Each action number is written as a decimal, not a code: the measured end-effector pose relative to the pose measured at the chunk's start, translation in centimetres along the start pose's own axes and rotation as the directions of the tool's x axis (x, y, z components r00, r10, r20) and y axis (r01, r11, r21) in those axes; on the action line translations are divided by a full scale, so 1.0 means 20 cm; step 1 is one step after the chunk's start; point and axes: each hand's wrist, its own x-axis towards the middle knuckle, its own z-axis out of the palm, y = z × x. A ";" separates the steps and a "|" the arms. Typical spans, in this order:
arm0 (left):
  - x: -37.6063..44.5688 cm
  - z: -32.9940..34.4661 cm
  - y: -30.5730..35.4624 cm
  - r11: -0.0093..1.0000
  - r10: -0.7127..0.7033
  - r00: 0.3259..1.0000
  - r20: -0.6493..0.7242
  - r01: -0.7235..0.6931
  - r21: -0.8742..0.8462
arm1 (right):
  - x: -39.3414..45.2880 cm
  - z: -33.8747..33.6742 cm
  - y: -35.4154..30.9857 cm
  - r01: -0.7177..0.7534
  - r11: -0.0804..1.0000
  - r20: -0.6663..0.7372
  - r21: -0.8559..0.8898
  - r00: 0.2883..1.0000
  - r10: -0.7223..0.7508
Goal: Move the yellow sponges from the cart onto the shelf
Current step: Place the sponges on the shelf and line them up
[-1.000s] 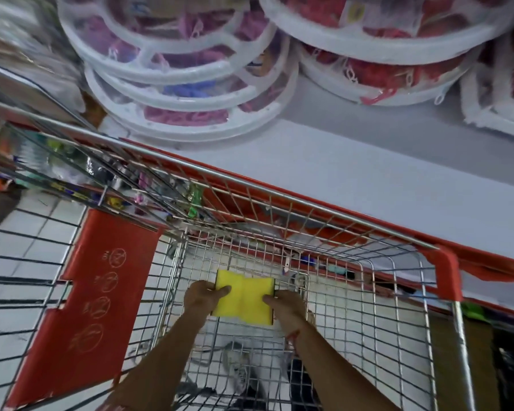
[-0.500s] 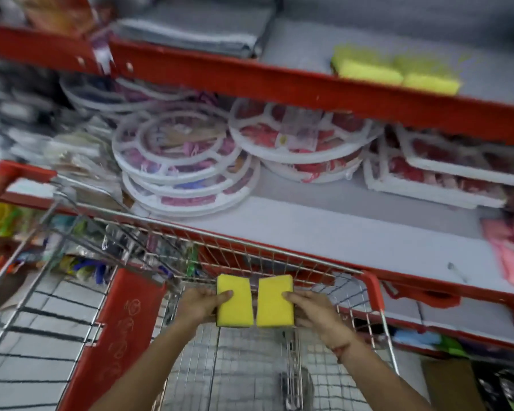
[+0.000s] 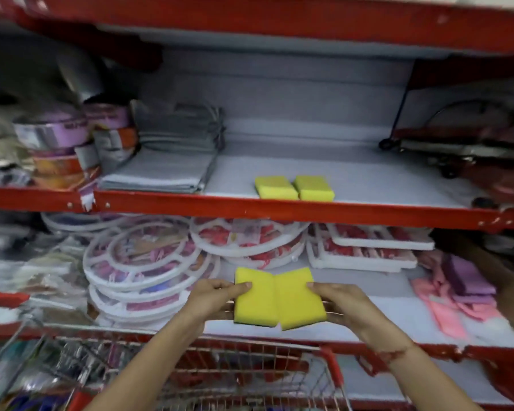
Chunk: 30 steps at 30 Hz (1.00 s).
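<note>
Two yellow sponges are held side by side above the cart's far rim. My left hand (image 3: 212,298) grips the left sponge (image 3: 254,296) and my right hand (image 3: 337,304) grips the right sponge (image 3: 301,301). Their inner edges touch. Higher up, two more yellow sponges (image 3: 294,188) lie next to each other near the front edge of the grey shelf (image 3: 383,179) with its red lip. The wire cart (image 3: 250,378) with red trim fills the bottom of the view, below my forearms.
Folded grey cloths (image 3: 166,170) lie left of the shelved sponges, with round tins (image 3: 57,143) further left. A dark wheeled rack (image 3: 463,149) sits at the shelf's right. Below, white round hangers (image 3: 143,265) and pink cloths (image 3: 454,298) lie on the lower shelf.
Both hands have lifted the two sponges up out of the cart basket to the level of the lower shelf. My view has tilted upward, bringing the upper shelf fully into sight.
</note>
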 end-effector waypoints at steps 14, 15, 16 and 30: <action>0.26 0.62 0.96 0.929 0.369 0.928 -0.057 -0.369 0.004 | 0.14 -0.65 -0.88 0.294 0.953 -0.128 -0.068 0.945 -0.300; 0.30 0.68 1.00 0.923 0.385 0.921 -0.060 -0.384 0.019 | 0.17 -0.71 -0.91 0.299 0.951 -0.148 -0.083 0.940 -0.309; 0.34 0.73 1.04 0.917 0.398 0.915 -0.062 -0.396 0.039 | 0.21 -0.76 -0.94 0.302 0.948 -0.164 -0.096 0.935 -0.314; 0.64 1.16 1.12 0.674 0.506 0.861 -0.050 -0.359 0.645 | 0.56 -1.08 -0.96 0.009 0.887 -0.333 -0.462 0.925 -0.183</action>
